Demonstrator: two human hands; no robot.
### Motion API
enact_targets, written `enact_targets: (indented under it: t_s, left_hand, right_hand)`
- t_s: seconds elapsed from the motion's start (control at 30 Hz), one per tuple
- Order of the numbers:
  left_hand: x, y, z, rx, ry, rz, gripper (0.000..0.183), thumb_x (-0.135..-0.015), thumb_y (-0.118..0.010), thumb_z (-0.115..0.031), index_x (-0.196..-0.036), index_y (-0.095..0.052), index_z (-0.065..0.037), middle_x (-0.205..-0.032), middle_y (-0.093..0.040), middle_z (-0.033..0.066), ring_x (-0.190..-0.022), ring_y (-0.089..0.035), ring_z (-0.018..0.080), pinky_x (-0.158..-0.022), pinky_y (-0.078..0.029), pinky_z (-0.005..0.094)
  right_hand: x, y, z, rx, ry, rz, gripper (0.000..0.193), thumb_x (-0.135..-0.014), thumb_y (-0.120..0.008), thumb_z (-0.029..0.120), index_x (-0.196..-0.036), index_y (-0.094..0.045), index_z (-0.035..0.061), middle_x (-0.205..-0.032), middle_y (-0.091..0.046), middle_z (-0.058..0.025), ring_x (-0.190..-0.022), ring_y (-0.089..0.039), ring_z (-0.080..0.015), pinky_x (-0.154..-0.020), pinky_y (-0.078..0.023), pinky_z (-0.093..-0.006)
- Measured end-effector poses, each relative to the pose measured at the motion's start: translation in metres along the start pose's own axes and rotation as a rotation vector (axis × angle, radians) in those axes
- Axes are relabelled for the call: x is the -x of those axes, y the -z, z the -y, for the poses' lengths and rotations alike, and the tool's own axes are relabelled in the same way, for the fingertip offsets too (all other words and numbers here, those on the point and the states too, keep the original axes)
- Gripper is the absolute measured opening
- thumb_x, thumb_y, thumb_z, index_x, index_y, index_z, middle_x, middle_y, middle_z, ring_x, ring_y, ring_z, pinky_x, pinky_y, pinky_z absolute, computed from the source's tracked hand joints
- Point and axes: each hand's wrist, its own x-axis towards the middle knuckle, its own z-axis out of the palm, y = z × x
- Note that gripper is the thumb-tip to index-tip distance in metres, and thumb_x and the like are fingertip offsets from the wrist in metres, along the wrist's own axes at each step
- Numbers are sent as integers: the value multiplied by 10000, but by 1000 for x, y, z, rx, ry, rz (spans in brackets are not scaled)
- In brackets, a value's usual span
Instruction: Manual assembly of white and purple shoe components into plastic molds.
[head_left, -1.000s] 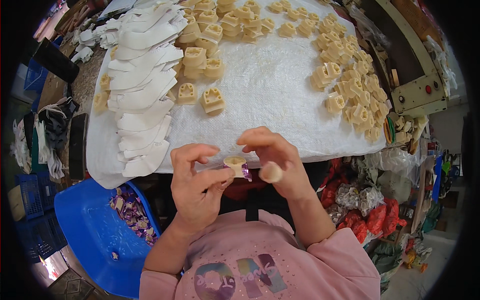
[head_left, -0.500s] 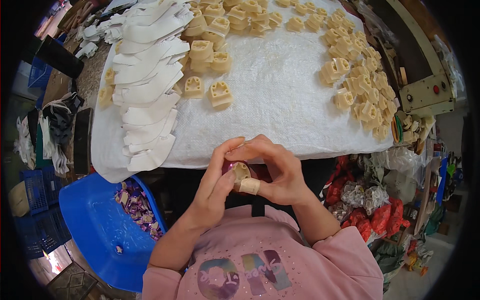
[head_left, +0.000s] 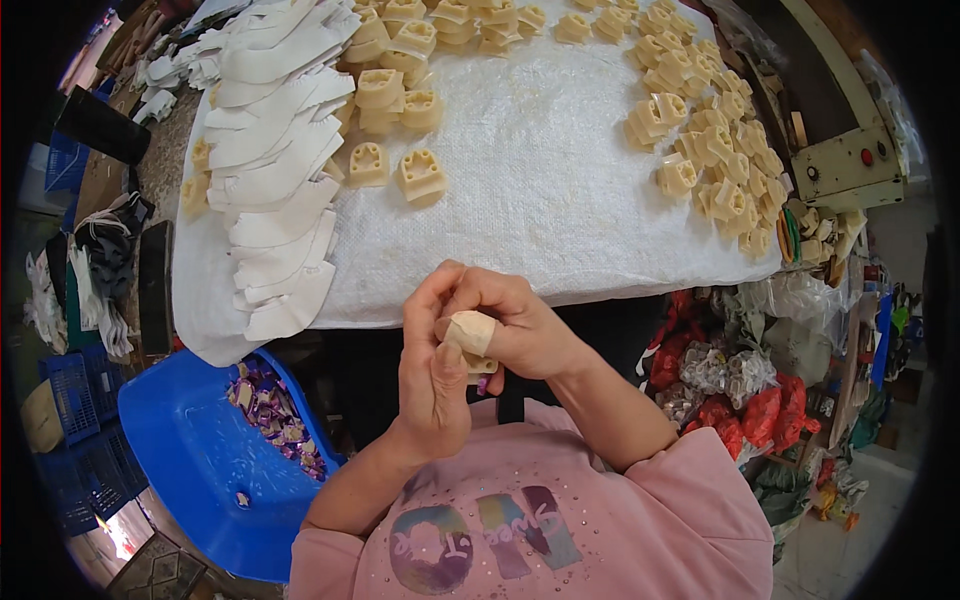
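Note:
In front of my chest, both hands close round a small beige block, which looks like a shoe heel with a bit of shiny purple covering at its lower edge. My left hand grips it from the left, thumb pressed against it. From the right, my right hand bends its fingers over it; tan tape wraps that thumb. The fingers hide most of the piece. On the white woven sheet beyond stand loose beige heels, hollowed on top.
Overlapping white curved pieces line the sheet's left side. Many beige heels are heaped at right. A blue plastic bin with purple shiny pieces stands lower left. Red plastic bags and a machine with knobs are at right.
My hands have turned the heel and drawn closer together. The right thumb has swung up over it, and its hollow face is now less visible. The view has shifted slightly.

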Motion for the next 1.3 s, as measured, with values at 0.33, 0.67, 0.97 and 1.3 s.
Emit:
enact_targets:
  t_s: [0.33,0.67,0.97,1.3]
  left_hand:
    - [-2,3,9,85,68,-297,441,-935,-353,-203,-1322,-285,-3,-1074,-452,76,-912,-474,103,-778,-398,233]
    - [-8,1,-3,535,200,-223,599,-960,-382,-444,-1435,-180,-141,-1085,-511,71,-912,-512,146,-746,-426,276]
    - [-4,21,2,-34,179,-124,741,-947,-398,-466,-1456,-36,-69,-1024,-528,134,-760,-548,186,-691,-475,316]
    - [-3,25,-2,-157,59,-60,495,-821,-693,-151,-1213,-460,40,-979,-512,69,-920,-537,149,-829,-431,267]
  right_hand:
    - [7,-23,-20,42,298,-123,340,-952,-409,166,-1263,-477,47,-1109,-472,-134,-1011,-475,-245,-903,-371,-335]
    - [2,-14,-17,401,438,-161,347,-965,-407,195,-1273,-466,46,-1060,-481,-121,-893,-516,-212,-797,-422,-301]
    - [1,-6,20,969,220,-196,377,-873,-614,342,-1070,-580,23,-802,-526,-93,-647,-548,-187,-576,-454,-333]
    - [8,2,7,64,76,-257,259,-921,-534,231,-1002,-579,-11,-809,-567,-50,-691,-514,-123,-631,-440,-293]
